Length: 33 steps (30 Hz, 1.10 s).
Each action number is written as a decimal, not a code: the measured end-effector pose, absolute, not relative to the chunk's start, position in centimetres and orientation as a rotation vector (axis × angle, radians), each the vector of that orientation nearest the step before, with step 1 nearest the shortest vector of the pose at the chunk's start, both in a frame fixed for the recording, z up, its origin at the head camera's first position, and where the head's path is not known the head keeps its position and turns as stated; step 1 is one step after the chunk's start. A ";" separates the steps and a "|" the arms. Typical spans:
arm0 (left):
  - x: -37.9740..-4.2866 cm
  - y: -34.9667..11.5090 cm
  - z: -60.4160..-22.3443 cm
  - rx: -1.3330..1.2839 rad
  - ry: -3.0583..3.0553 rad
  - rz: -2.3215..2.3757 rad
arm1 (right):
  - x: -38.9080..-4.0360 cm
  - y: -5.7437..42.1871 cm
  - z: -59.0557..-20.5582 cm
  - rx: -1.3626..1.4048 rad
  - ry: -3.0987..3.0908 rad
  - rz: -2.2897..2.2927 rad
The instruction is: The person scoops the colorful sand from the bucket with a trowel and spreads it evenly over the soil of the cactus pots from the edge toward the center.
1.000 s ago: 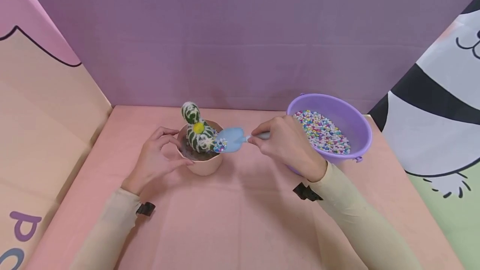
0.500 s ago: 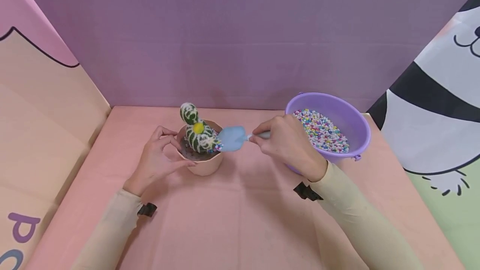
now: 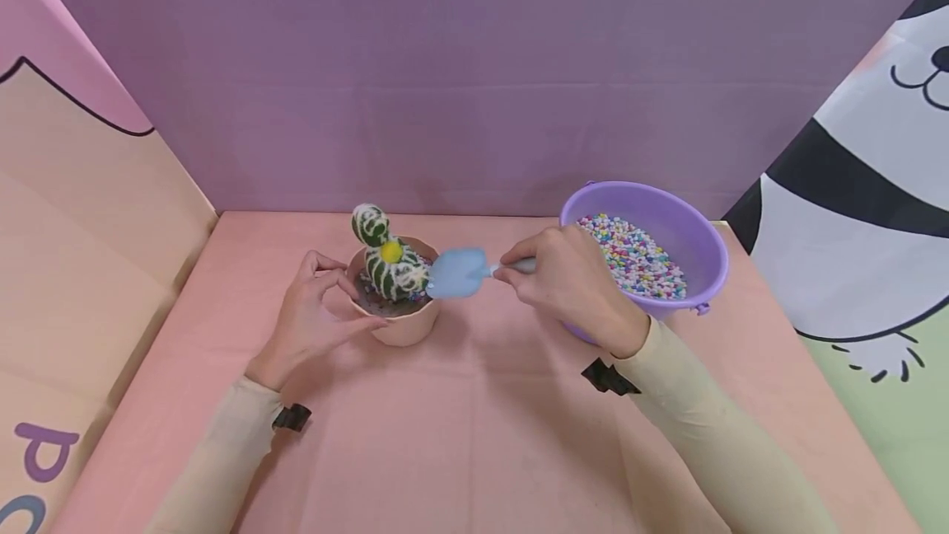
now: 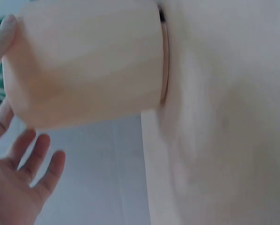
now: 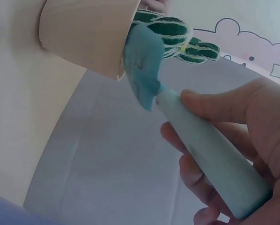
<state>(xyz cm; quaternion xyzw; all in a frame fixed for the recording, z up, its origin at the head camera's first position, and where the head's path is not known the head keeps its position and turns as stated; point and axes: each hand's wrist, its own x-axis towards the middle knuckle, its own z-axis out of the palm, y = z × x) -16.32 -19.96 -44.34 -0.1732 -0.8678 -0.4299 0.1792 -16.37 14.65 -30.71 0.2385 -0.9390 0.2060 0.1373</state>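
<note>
My left hand (image 3: 300, 324) holds a pale peach flowerpot (image 3: 404, 330) by its rim, thumb at the front and fingers at the far left side. In the pot stands a green cactus (image 3: 385, 277) with white fuzzy stripes and a yellow flower, with dark fill and some small coloured beads around its base. The fingers of my right hand (image 3: 567, 287) grip the handle of a light blue toy shovel (image 3: 458, 273). Its blade tips down over the pot's right rim, close beside the cactus, and no beads show on it. In the right wrist view the handle (image 5: 210, 150) lies along the fingers under the thumb.
Behind my right hand stands a purple bucket (image 3: 700, 262) partly filled with multicoloured beads (image 3: 638, 258). The table has a pink cloth (image 3: 445, 435). A purple backdrop (image 3: 474, 89) closes off the back, with printed cartoon panels at both sides.
The small heap of coloured beads on the shovel's tip has slid off into the pot beside the cactus. The blade has tilted slightly; both hands stay nearly in place.
</note>
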 end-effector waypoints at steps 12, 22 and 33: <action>-16.6 -21.2 -44.5 -0.594 -2.378 -1.275 | -16.3 15.1 -30.7 0.656 -2.703 0.629; -16.4 -20.5 -44.6 -0.575 -2.377 -1.270 | -16.5 16.6 -31.8 0.573 -2.693 0.740; -15.4 -18.1 -42.7 -0.741 -1.888 -1.286 | -16.1 20.7 -32.1 0.405 -2.523 0.863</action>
